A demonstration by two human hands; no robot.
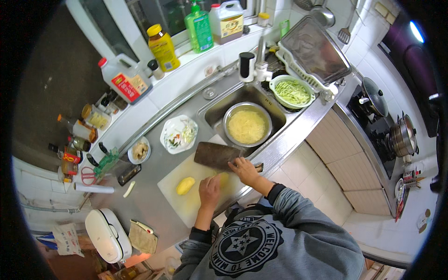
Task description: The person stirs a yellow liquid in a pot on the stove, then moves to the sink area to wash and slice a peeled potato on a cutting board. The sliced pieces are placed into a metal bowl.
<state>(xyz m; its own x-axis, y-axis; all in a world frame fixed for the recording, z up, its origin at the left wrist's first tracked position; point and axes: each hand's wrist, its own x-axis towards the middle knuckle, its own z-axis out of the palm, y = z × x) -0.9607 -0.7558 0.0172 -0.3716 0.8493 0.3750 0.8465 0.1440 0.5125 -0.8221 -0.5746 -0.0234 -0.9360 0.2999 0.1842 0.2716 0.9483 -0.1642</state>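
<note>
A white cutting board (175, 182) lies on the steel counter. My left hand (210, 190) rests over a yellow piece, seemingly peeled potato (223, 179), with its fingers bent on it. Just to the right, my right hand (245, 171) is at the handle end of a wide-bladed cleaver (215, 155), whose dark blade lies nearly flat above the board. Another peeled potato (185, 185) sits on the board, left of my left hand. Beyond the blade, a steel bowl (269, 129) of yellow shreds in liquid stands in the sink.
A plate (166, 134) of chopped vegetables and a small bowl (148, 154) stand behind the board. A green-white basket (308, 104) holds green shreds beside the sink (211, 112). Bottles line the sill. Left are a white lidded appliance (106, 234), a cloth (142, 238) and scissors (88, 176).
</note>
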